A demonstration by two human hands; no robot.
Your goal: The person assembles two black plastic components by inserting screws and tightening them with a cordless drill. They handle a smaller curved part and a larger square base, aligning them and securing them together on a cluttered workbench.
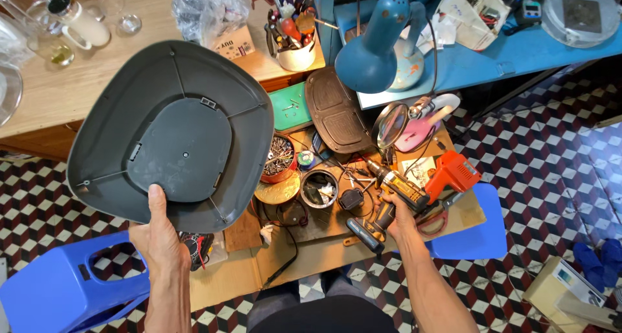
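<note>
My left hand [159,236] grips the near edge of a large dark grey plastic cover [172,135], rounded-triangular, with ribs and an oval raised panel in its middle. It is held up tilted toward me, hiding part of the bench behind it. My right hand [396,218] holds a yellow and black cordless drill [389,200] by its handle, its chuck pointing up and left over the cluttered wooden work board [324,242].
On the board lie a bowl of screws [280,158], a small round tin [319,188], an orange tool [451,172], a magnifier [391,126] and cables. A blue desk lamp [372,48] rises behind. Blue plastic stools [58,287] stand left and right. A wooden table [52,87] is at the back left.
</note>
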